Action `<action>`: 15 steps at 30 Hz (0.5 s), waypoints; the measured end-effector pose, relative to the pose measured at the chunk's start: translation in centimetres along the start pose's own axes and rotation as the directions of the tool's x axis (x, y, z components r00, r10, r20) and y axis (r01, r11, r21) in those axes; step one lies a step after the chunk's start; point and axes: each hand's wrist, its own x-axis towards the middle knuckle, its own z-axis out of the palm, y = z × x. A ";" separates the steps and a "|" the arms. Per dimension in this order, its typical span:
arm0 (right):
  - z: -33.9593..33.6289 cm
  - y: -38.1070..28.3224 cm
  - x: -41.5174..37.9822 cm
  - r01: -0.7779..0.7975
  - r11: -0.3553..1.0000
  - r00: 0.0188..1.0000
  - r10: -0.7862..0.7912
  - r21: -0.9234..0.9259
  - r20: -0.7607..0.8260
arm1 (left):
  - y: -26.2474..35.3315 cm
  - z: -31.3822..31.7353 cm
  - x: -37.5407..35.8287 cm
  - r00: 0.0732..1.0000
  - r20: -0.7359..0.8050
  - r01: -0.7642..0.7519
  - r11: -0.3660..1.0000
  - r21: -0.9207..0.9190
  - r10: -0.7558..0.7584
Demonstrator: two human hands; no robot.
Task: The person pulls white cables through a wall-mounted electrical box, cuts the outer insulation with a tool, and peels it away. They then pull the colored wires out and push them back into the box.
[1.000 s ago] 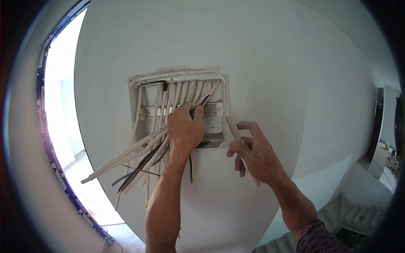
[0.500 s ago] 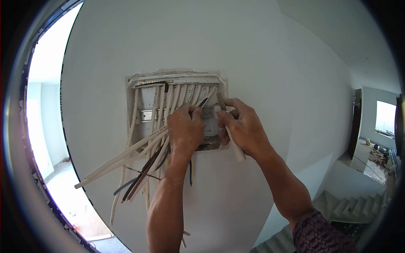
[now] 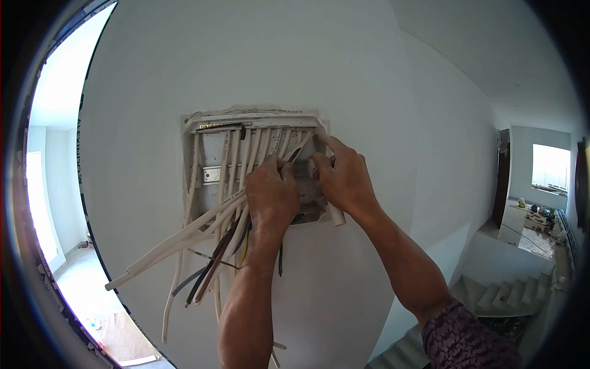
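Observation:
An electrical box (image 3: 326, 132) is set into the wall, with many white sheathed cables (image 3: 247, 150) hanging down inside it. My left hand (image 3: 272, 190) is closed in front of the box, its thumb and fingers pinching a white cable (image 3: 302, 146) whose slit sheath shows dark wire. Just to its right, my right hand (image 3: 347, 181) curls around a pale, rod-shaped tool (image 3: 337, 216); its lower end sticks out below the palm. The right index finger reaches up to the box's upper right corner. The tool's upper end is hidden behind the fingers.
Long cable ends (image 3: 138, 264) stick out to the lower left, beside stripped black, brown and grey wires (image 3: 206, 277). A metal rail (image 3: 211, 174) crosses the box. A bright opening lies at the left; stairs (image 3: 504, 298) descend at the lower right.
My right hand has shifted slightly left and up, its index finger now extended toward the box corner, and less of the tool shows. My left hand keeps its pinch. The view has turned slightly.

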 end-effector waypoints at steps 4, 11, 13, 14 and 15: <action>0.9 0.7 1.1 0.106 0.986 0.988 -0.119 -0.127 -0.098 | -0.1 0.1 -0.2 0.993 -0.083 -0.082 0.994 0.078 0.088; 1.1 0.9 2.1 0.146 0.959 0.978 -0.177 -0.243 -0.113 | 0.5 -0.4 -0.3 0.999 -0.038 -0.015 0.999 0.029 0.016; 1.1 0.2 2.0 0.135 0.964 0.981 -0.163 -0.228 -0.109 | 0.5 -0.4 -0.3 0.998 -0.046 -0.029 0.999 0.042 0.031; 1.1 0.0 1.9 0.122 0.970 0.983 -0.147 -0.211 -0.109 | 0.6 -0.4 -0.3 0.999 -0.045 -0.028 0.999 0.041 0.030; 1.1 -0.1 2.0 0.122 0.970 0.983 -0.148 -0.212 -0.108 | 0.7 -0.5 -0.3 0.999 -0.038 -0.020 0.999 0.039 0.021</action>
